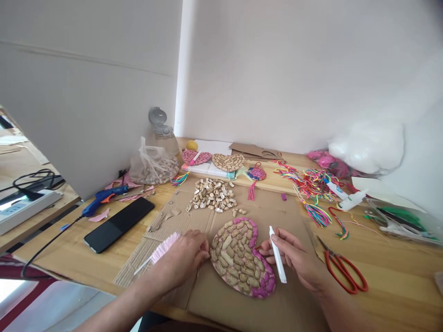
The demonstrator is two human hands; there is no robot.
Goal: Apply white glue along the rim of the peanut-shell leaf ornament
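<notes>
A heart covered in peanut shells (pixel 235 258) lies on the cardboard sheet (pixel 273 309). Purple-magenta colour runs along its right border; the other shells are plain tan. My left hand (pixel 190 251) is closed at the heart's left edge, thumb and fingers pinching the rim. In my right hand (pixel 294 253) is a white marker pen (pixel 278 258), gripped between thumb and fingers just right of the heart and held nearly upright. Some right-hand fingertips reach behind the pen toward the heart's notch. A pink fringed piece on a white stick (pixel 164 247) is partly behind my left hand.
Loose peanut shells (pixel 214 194) are piled beyond the heart. Left are a phone (pixel 119 224), a blue glue gun (pixel 104 199) and a bag of peanuts (pixel 154 166). Red-handled scissors (pixel 342 267) and colourful strings (pixel 316 184) lie right. Two finished-looking hearts (pixel 228 162) rest behind.
</notes>
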